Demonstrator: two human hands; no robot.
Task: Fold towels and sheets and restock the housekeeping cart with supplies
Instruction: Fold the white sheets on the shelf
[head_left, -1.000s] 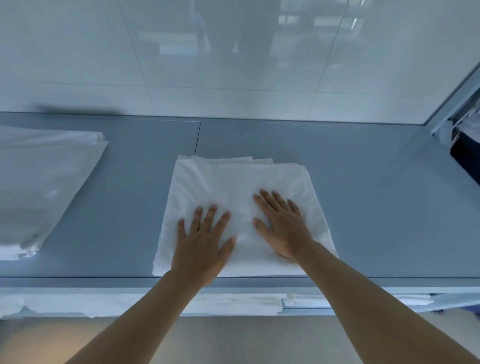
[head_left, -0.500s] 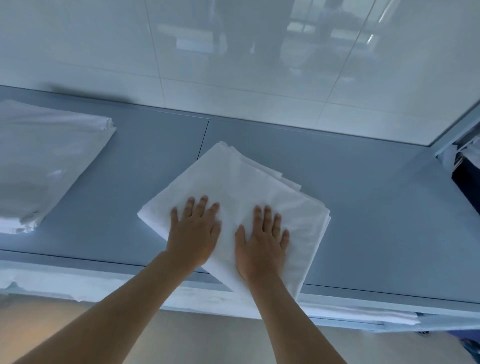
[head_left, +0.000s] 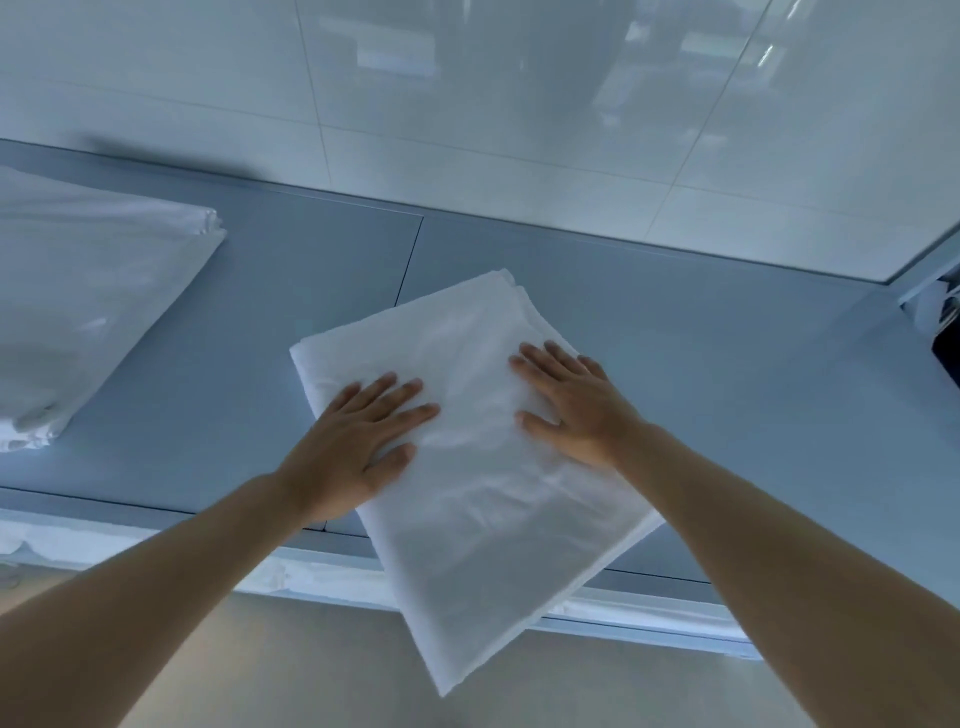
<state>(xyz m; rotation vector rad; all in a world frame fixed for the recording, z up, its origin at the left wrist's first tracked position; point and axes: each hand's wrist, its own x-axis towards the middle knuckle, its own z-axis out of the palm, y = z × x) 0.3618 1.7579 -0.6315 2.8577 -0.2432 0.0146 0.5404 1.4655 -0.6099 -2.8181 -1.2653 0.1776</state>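
one folded white sheet (head_left: 467, 467) lies at an angle in the middle of the frame on the grey-blue counter (head_left: 727, 364), its lower corner hanging past the counter's front edge. two hands lie flat on it with fingers straight and spread: the left hand (head_left: 358, 447) on its left edge, the right hand (head_left: 576, 405) on its upper right part, set apart. a second folded white pile (head_left: 83, 312) sits at the left edge of the frame, well apart.
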